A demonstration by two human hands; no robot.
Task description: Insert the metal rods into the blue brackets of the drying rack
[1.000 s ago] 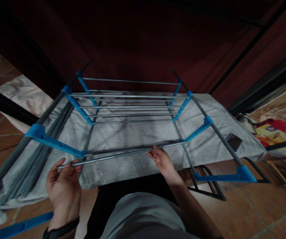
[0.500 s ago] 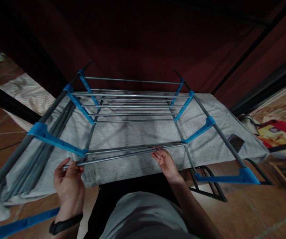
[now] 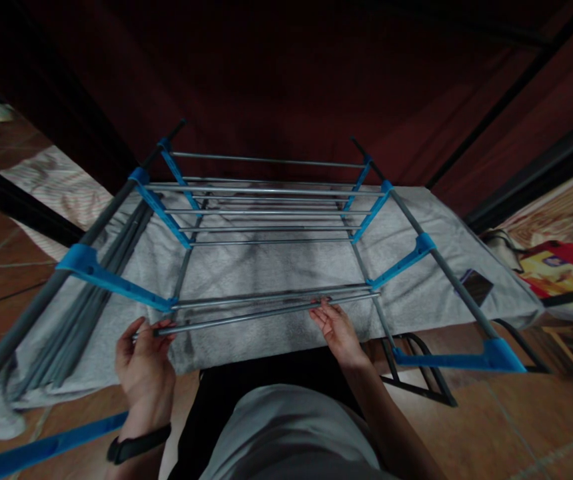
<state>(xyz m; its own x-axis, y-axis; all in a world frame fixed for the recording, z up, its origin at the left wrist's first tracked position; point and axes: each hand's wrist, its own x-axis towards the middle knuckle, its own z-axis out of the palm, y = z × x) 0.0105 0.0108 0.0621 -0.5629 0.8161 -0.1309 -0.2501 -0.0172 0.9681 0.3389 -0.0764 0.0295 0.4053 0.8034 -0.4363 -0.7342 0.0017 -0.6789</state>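
Note:
Between my two hands a thin grey metal rod [image 3: 236, 320] slants across the front of a rack frame. My left hand [image 3: 145, 363] is closed around its left end. Near the rod's right part, my right hand [image 3: 335, 331] pinches it between thumb and fingers. The rod's right tip lies close to a blue plastic bracket [image 3: 399, 261]; whether it touches cannot be seen. Another blue bracket [image 3: 116, 283] stands just beyond my left hand, on a thick grey side pole [image 3: 26, 320]. Several crossbars [image 3: 271, 212] span the brackets farther back.
A grey blanket [image 3: 266, 267] lies under the rack. Several loose grey tubes [image 3: 84, 307] rest on it at left. A phone-like dark slab [image 3: 475, 287] lies at right, near a red and yellow box [image 3: 561, 267]. Dark red panels [image 3: 276, 87] rise behind.
The rod's left part has shifted slightly right and its right tip now sits a little lower, apart from the crossbar behind. Both hands have moved slightly right with it.

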